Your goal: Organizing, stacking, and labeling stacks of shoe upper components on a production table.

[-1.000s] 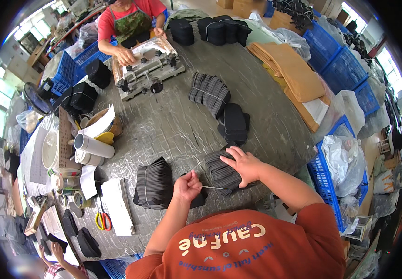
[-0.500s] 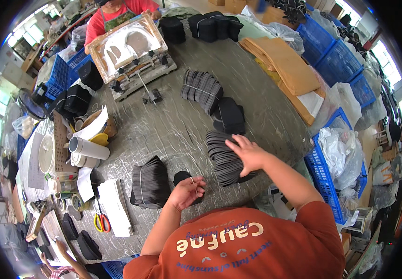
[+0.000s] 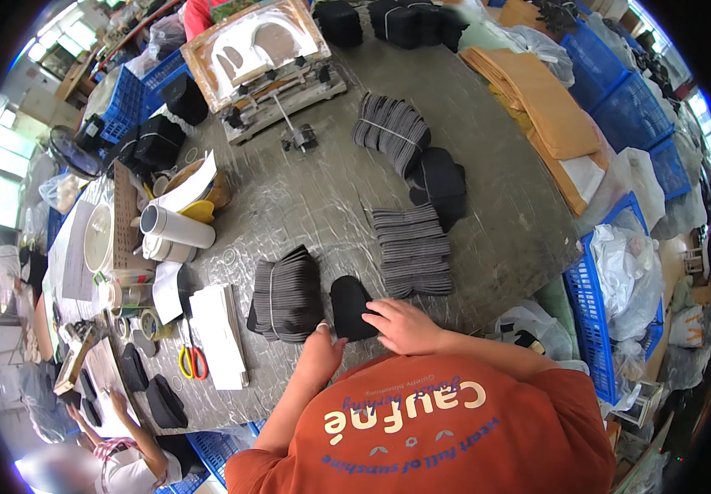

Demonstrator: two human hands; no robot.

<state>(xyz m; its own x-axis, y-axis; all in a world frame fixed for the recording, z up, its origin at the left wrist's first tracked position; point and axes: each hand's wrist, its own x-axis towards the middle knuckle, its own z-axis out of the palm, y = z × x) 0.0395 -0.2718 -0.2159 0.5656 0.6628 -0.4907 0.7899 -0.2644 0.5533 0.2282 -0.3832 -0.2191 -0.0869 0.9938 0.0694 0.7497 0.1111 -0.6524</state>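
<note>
A black rounded-top fabric piece (image 3: 350, 308), possibly several stacked, lies on the table right in front of me. My left hand (image 3: 321, 354) is at its lower left corner, thumb apart from the fingers, with a small pale bit at a fingertip. Stretched fingers of my right hand (image 3: 405, 324) touch its right edge. Left of it stands a tied bundle of dark grey pieces (image 3: 288, 295). A leaning stack of similar pieces (image 3: 413, 250) sits to the upper right. Farther off are black pieces (image 3: 439, 185) and another tied bundle (image 3: 391, 130).
A framed screen on a stand (image 3: 256, 51) occupies the far side. Along the left are a white cup (image 3: 177, 226), orange-handled scissors (image 3: 192, 361) and white paper (image 3: 219, 336). A blue crate (image 3: 592, 313) stands at right. Another person's arm (image 3: 143, 436) shows at lower left.
My right hand has left the leaning stack and come down to the black piece. My left hand has lowered beside it, uncovering the piece. The whole view has shifted.
</note>
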